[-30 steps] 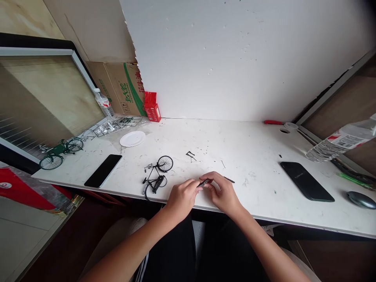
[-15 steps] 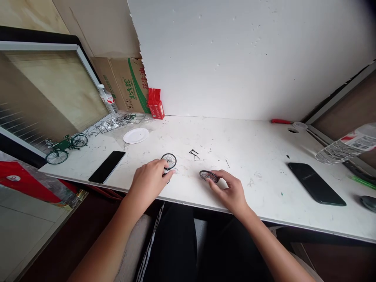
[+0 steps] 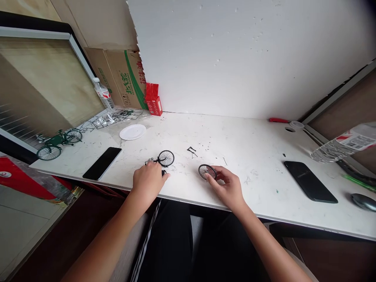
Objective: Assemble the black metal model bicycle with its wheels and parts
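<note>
A small black model bicycle (image 3: 163, 160) lies on the white table (image 3: 241, 156), one spoked wheel showing. My left hand (image 3: 147, 182) covers the bicycle's rear part with its fingers closed round the frame. My right hand (image 3: 227, 187) pinches a loose spoked wheel (image 3: 207, 171) between thumb and fingers, just above the table to the right of the bicycle. A small black bracket part (image 3: 191, 150) lies behind the two hands.
A black phone (image 3: 102, 163) lies left, another black phone (image 3: 310, 187) right. A white plate (image 3: 132, 132), part sprues (image 3: 114, 118), a green model bicycle (image 3: 55, 144), a red box (image 3: 154, 102), a water bottle (image 3: 102, 94), a lying bottle (image 3: 343, 145) and a mouse (image 3: 363, 201) surround the work area.
A second ago both hands held a thin black part together at the table's front. The left hand has moved left onto the bicycle; the right hand now holds the loose wheel.
</note>
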A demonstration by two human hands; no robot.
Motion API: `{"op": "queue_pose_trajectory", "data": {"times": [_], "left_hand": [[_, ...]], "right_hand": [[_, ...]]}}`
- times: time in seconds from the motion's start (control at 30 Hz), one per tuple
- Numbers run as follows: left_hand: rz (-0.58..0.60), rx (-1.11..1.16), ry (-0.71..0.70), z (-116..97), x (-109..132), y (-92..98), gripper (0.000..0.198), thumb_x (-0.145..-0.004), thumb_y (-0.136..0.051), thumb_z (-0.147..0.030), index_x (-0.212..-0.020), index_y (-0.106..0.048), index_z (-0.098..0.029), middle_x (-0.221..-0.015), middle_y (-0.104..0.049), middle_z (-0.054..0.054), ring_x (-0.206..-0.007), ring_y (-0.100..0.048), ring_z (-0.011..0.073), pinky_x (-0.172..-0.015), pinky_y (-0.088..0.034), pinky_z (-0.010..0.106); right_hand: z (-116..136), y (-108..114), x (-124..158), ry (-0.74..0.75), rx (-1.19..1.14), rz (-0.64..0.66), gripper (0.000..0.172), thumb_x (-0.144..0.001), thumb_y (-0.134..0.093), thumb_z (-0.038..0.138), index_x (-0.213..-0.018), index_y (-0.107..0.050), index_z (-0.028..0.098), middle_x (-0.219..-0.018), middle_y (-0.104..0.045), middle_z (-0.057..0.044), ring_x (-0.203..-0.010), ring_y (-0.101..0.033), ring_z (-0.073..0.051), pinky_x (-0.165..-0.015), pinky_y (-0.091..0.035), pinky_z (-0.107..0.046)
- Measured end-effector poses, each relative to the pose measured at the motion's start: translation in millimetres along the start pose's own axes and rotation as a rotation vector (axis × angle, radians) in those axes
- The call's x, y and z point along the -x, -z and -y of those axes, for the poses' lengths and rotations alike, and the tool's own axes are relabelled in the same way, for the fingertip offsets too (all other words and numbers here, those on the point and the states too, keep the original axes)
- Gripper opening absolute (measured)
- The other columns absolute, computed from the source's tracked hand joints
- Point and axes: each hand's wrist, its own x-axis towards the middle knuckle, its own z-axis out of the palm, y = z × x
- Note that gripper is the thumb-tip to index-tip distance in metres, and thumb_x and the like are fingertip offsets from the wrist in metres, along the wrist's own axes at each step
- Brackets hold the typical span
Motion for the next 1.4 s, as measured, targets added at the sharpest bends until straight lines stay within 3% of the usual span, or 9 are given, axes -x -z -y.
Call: {"op": "queue_pose_trajectory", "data": {"times": [0.2, 0.43, 0.53, 0.63, 0.73, 1.0, 1.17, 1.3, 1.4], "left_hand": [[-0.062, 0.096, -0.069, 11.1, -6.5, -5.3, 0.029, -0.101, -0.061, -0.039, -0.097, -0.077, -0.016, -0.115, -0.074, 0.019, -0.094, -0.074, 0.0357, -0.078, -0.052, 0.04], [-0.354, 0.828, -0.296, 23.6, -33.1, -18.6, 0.027, -0.091, -0.077, -0.044, -0.102, -0.077, -0.019, -0.11, -0.073, 0.01, -0.092, -0.069, 0.0241, -0.083, -0.052, 0.036], [-0.215, 1.239, -0.312, 15.0, -39.0, -25.9, 0.04, -0.087, -0.083, -0.051, -0.108, -0.079, -0.018, -0.099, -0.073, 0.008, -0.082, -0.065, 0.0197, -0.075, -0.051, 0.033], [0.019, 1.666, -0.314, 3.0, -40.0, -33.4, 0.05, -0.082, -0.088, -0.057, -0.109, -0.08, -0.016, -0.09, -0.07, 0.006, -0.075, -0.059, 0.0153, -0.073, -0.049, 0.031], [0.118, 1.944, -0.34, -7.8, -41.0, -44.0, 0.05, -0.075, -0.094, -0.056, -0.102, -0.082, -0.016, -0.094, -0.07, 0.007, -0.079, -0.058, 0.014, -0.074, -0.048, 0.029], [0.113, 2.001, -0.315, -22.3, -48.9, -80.9, 0.038, -0.077, -0.096, -0.042, -0.107, -0.086, -0.021, -0.1, -0.077, 0.006, -0.074, -0.055, 0.0103, -0.076, -0.045, 0.029], [0.103, 1.985, -0.25, -26.8, -46.5, -86.2, 0.046, -0.064, -0.103, -0.037, -0.105, -0.087, -0.021, -0.106, -0.081, 0.008, -0.075, -0.059, 0.0115, -0.081, -0.05, 0.031], [0.063, 1.951, -0.191, -28.9, -43.8, -86.6, 0.048, -0.06, -0.104, -0.037, -0.102, -0.088, -0.021, -0.11, -0.083, 0.01, -0.084, -0.068, 0.0161, -0.088, -0.054, 0.035], [0.032, 1.857, -0.162, -31.7, -40.4, -87.4, 0.048, -0.062, -0.103, -0.037, -0.105, -0.088, -0.02, -0.108, -0.084, 0.011, -0.092, -0.073, 0.0217, -0.097, -0.057, 0.04]], "right_hand": [[1.1, -0.6, 0.0, 0.001, 0.013, 0.009, 0.026, -0.095, -0.077, 0.05, -0.105, -0.08, 0.026, -0.105, -0.08, -0.006, -0.076, -0.067, -0.019, -0.07, -0.058, -0.035], [0.6, -0.2, -0.9, 0.008, 0.011, -0.057, 0.034, -0.098, -0.073, 0.048, -0.124, -0.075, 0.026, -0.114, -0.078, -0.008, -0.093, -0.072, -0.023, -0.077, -0.059, -0.037], [-4.8, 0.0, -1.7, -0.026, 0.039, -0.114, 0.054, -0.098, -0.072, 0.048, -0.147, -0.06, 0.028, -0.115, -0.076, -0.008, -0.097, -0.071, -0.024, -0.084, -0.06, -0.041], [-11.0, 0.0, -3.3, -0.041, 0.174, -0.115, 0.046, -0.097, -0.072, 0.048, -0.138, -0.068, 0.027, -0.121, -0.074, -0.01, -0.116, -0.066, -0.029, -0.103, -0.056, -0.05], [-13.6, -0.1, -4.7, -0.054, 0.252, -0.127, 0.041, -0.095, -0.073, 0.047, -0.13, -0.075, 0.026, -0.128, -0.073, -0.012, -0.134, -0.057, -0.033, -0.115, -0.049, -0.055], [-19.7, -2.1, -5.3, 0.06, 0.28, -0.129, 0.039, -0.096, -0.074, 0.046, -0.127, -0.076, 0.022, -0.129, -0.075, -0.014, -0.141, -0.049, -0.04, -0.115, -0.046, -0.067], [-15.7, -3.6, -5.6, 0.14, 0.33, -0.154, 0.03, -0.098, -0.074, 0.041, -0.122, -0.076, 0.024, -0.122, -0.077, -0.012, -0.141, -0.048, -0.042, -0.11, -0.048, -0.066], [-1.9, -3.6, -2.2, 0.352, 0.376, -0.24, 0.015, -0.1, -0.074, 0.031, -0.114, -0.078, 0.027, -0.102, -0.076, -0.009, -0.111, -0.06, -0.033, -0.096, -0.053, -0.056], [7.1, -5.2, 3.6, 0.549, 0.317, -0.125, 0.023, -0.1, -0.075, 0.023, -0.123, -0.074, 0.027, -0.097, -0.076, -0.007, -0.093, -0.063, -0.026, -0.085, -0.055, -0.046]]}}
